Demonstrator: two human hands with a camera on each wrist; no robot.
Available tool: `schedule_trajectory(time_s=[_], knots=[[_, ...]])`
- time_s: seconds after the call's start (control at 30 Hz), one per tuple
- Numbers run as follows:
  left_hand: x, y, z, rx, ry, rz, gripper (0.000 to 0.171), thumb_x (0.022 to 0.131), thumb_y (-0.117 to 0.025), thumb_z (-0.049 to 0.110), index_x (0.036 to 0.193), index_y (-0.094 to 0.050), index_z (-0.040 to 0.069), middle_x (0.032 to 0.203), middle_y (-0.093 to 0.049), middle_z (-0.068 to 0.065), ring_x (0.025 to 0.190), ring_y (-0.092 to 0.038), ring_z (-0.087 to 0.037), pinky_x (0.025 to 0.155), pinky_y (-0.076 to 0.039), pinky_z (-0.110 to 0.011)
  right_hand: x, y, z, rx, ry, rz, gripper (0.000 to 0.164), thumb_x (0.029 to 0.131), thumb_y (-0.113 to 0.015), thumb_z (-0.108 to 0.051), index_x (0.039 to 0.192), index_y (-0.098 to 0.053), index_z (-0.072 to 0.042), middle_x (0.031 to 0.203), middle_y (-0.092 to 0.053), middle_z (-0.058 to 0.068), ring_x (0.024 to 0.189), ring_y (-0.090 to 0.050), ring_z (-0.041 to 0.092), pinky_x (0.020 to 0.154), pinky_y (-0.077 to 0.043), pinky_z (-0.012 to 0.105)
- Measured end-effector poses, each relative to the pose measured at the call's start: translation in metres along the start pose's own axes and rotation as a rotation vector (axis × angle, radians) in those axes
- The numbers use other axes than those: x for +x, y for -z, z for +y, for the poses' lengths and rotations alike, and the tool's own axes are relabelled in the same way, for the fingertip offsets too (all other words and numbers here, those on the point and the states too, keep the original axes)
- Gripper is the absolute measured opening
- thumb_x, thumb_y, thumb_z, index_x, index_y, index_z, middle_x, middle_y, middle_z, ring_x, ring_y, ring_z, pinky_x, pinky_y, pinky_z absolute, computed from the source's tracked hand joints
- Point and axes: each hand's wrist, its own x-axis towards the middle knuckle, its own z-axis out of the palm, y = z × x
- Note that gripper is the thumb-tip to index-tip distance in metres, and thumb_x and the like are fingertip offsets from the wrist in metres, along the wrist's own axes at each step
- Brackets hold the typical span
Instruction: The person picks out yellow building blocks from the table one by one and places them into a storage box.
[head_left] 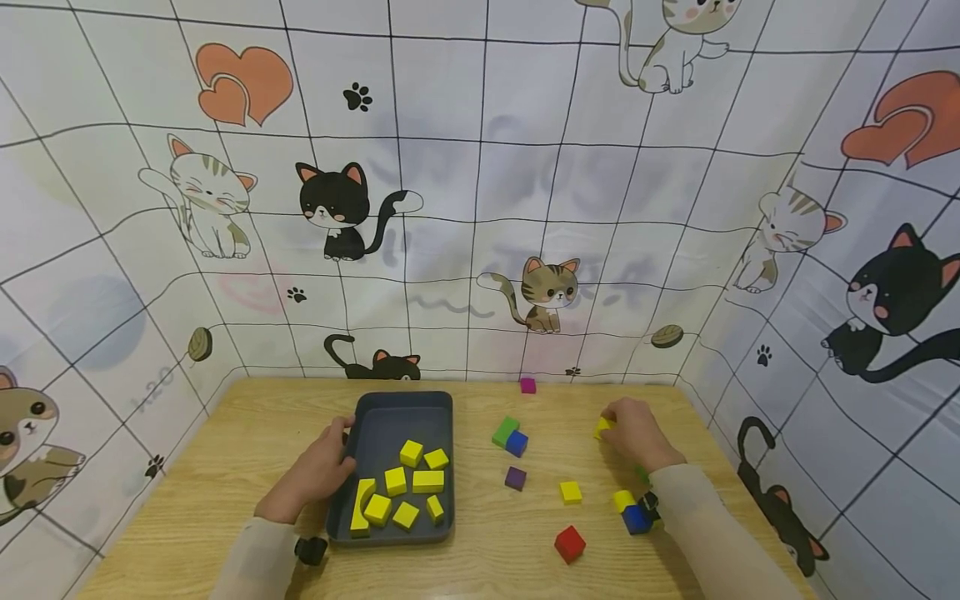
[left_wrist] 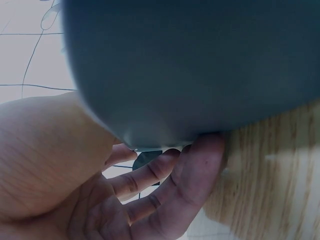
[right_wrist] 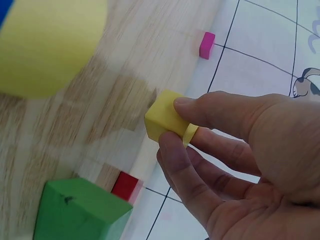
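Observation:
A dark grey tray (head_left: 405, 408) holds several yellow blocks (head_left: 428, 481), one of them curved like an arch. My left hand (head_left: 318, 467) grips the tray's left side; in the left wrist view its fingers (left_wrist: 195, 185) lie against the grey wall (left_wrist: 190, 75). On the right side of the table, my right hand (head_left: 641, 435) pinches a yellow block (right_wrist: 165, 116) between thumb and fingers. A small yellow strip shows behind that block, and I cannot tell whether it is part of it. Another yellow block (head_left: 571, 492) lies on the table between tray and right arm.
Right of the tray lie a green block (head_left: 505, 431) touching a blue block (head_left: 517, 443), a purple block (head_left: 515, 477) and a red cube (head_left: 570, 544). A magenta block (head_left: 528, 386) stands at the back edge. Yellow (head_left: 623, 500) and blue (head_left: 637, 519) pieces sit beside the right wrist.

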Motion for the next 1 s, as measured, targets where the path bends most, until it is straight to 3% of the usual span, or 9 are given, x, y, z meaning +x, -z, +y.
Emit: schedule_trajectory(time_s=[0.4,0.6,0.77,1.0], knots=[[0.000,0.000,0.000,-0.008,-0.004,-0.004,0.067,0.098,-0.064,0.003,0.156,-0.033,-0.008,0.151,-0.051,-0.035,0.124,-0.064,-0.044,0.098,-0.059,-0.057,0.000,0.002,-0.022,0.004,0.034,0.003,0.033,0.089,-0.081,-0.003,0.120,-0.077,0.006,0.119,-0.077,0.023,0.105,-0.072,0.033,0.095,-0.061,0.053],[0.000,-0.001,-0.002,-0.013,-0.002,-0.005,0.067,0.098,-0.064,0.003,0.157,-0.033,-0.007,0.150,-0.052,-0.034,0.121,-0.066,-0.042,0.096,-0.059,-0.056,-0.001,0.002,-0.037,0.003,0.105,0.021,0.034,0.090,-0.082,-0.004,0.122,-0.075,0.008,0.119,-0.077,0.024,0.108,-0.074,0.036,0.095,-0.061,0.052],[0.000,0.000,-0.003,-0.010,-0.006,-0.003,0.067,0.098,-0.064,0.003,0.156,-0.033,-0.007,0.147,-0.053,-0.034,0.119,-0.066,-0.041,0.093,-0.059,-0.054,0.000,0.000,-0.053,0.001,0.152,0.033,0.036,0.089,-0.083,-0.005,0.122,-0.076,0.007,0.117,-0.079,0.022,0.103,-0.075,0.032,0.093,-0.062,0.050],[0.001,-0.001,-0.004,-0.005,-0.005,-0.001,0.067,0.098,-0.064,0.004,0.157,-0.034,-0.007,0.148,-0.053,-0.033,0.122,-0.065,-0.042,0.096,-0.058,-0.056,0.003,-0.007,-0.074,0.003,0.137,0.010,0.039,0.091,-0.083,-0.009,0.127,-0.075,0.004,0.117,-0.079,0.017,0.096,-0.070,0.025,0.092,-0.064,0.045]])
